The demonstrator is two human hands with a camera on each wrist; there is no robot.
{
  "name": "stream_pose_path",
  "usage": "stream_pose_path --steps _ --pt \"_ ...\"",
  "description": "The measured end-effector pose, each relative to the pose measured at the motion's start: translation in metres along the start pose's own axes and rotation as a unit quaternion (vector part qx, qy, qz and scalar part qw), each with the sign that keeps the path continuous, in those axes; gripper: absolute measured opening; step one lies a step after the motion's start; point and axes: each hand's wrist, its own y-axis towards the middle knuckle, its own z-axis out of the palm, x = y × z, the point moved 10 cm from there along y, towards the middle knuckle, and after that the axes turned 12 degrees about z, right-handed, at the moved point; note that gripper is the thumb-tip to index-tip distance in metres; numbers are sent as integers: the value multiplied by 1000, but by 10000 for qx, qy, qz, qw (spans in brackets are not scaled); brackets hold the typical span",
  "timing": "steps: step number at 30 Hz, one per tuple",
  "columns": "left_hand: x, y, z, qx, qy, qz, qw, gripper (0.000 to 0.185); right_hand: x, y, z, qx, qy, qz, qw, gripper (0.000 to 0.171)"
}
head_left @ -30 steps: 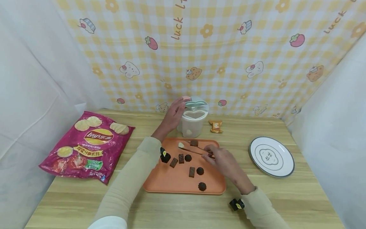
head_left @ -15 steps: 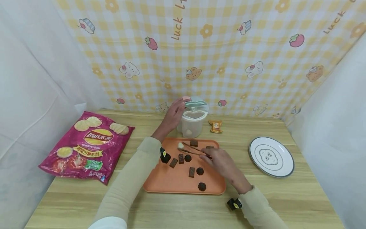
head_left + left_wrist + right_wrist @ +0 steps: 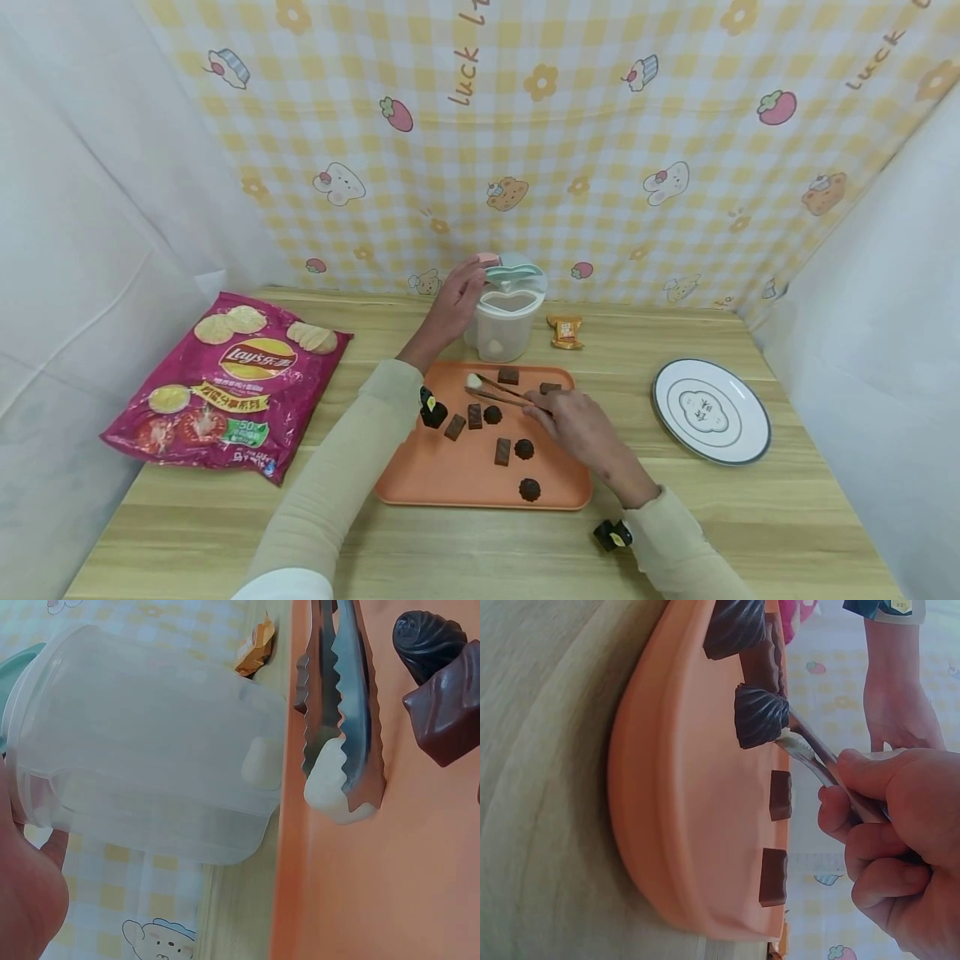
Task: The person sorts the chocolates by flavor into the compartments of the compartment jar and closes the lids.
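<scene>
My left hand (image 3: 452,304) grips the top of a clear plastic container (image 3: 501,335), by its raised pale green lid (image 3: 517,272). A small white piece (image 3: 262,760) shows through the container's wall near the bottom. In my right hand (image 3: 585,429) are metal tongs (image 3: 825,754) with serrated edges, thumb and curled fingers round the arms. Their tips stand on both sides of another white piece (image 3: 326,787), overlapping it at the far left part of the orange tray (image 3: 465,483). Dark swirled chocolates (image 3: 529,489) and brown rectangular chocolates (image 3: 502,452) lie on the tray.
A purple chip bag (image 3: 232,383) lies at the left. An orange-wrapped snack (image 3: 566,332) sits right of the container, and a white plate (image 3: 711,411) with a dark rim is farther right. A checked curtain (image 3: 525,142) hangs behind the wooden table (image 3: 480,550).
My right hand has shifted slightly left and down, uncovering a brown chocolate at the tray's right. The tongs' tips have come round the white piece. My left hand stays on the container.
</scene>
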Motion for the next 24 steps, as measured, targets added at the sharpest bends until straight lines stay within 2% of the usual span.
stream_pose_path --steps 18,24 --pt "1 0 1 20 101 -56 9999 43 0 1 -1 -197 -32 -118 9997 15" --pt "2 -1 1 11 99 -83 9999 43 -4 -1 -4 -235 94 -5 9997 16"
